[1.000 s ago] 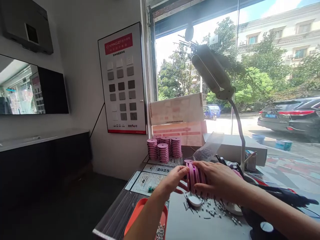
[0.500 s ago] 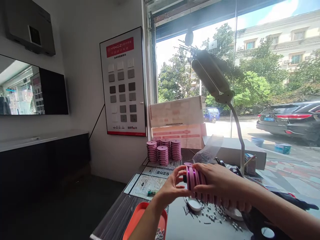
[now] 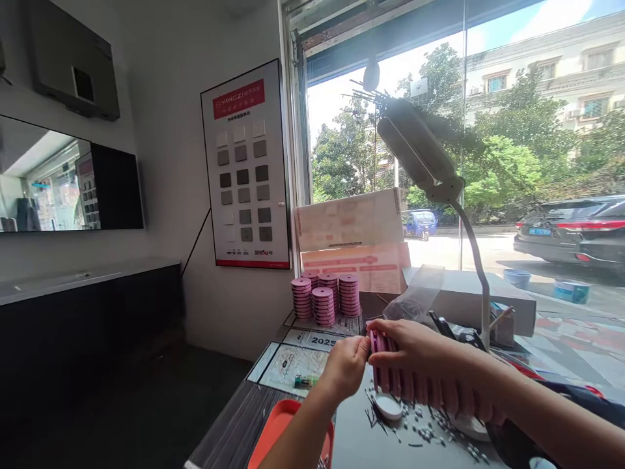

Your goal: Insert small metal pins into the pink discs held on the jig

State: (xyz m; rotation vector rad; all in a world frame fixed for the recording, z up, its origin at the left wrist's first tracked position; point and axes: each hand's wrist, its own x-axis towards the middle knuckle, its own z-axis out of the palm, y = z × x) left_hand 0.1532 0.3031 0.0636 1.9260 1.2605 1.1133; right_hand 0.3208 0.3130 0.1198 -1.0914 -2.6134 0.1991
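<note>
At the left, a red-orange, round-cornered plastic tray lies at the near edge of the worktop. Beyond it stand upright stacks of thin pink round spools, close together; being smooth-looking discs merely piled up, they would likely topple if knocked, so a stack is best steadied low, around its sides.

Next comes the left hand, its grip curled nearly closed, thumb and fingertips at the left end of a long row of pink disc-shaped spools. Whether it pinches anything there cannot be told.

That row lies on its side above the worktop, running rightward beneath the right hand. The right grip is partly closed over its left part, thumb on the near side, fingers across the top. Each spool looks light and fairly stiff, probably plastic, but the length should make the row awkward: the far end could sag or fan apart. Smooth rims may slip, so hold it across the flanges with light inward pressure, and support it from below near the middle.

Under the row sit a shallow white round dish and scattered small white beads.
</note>
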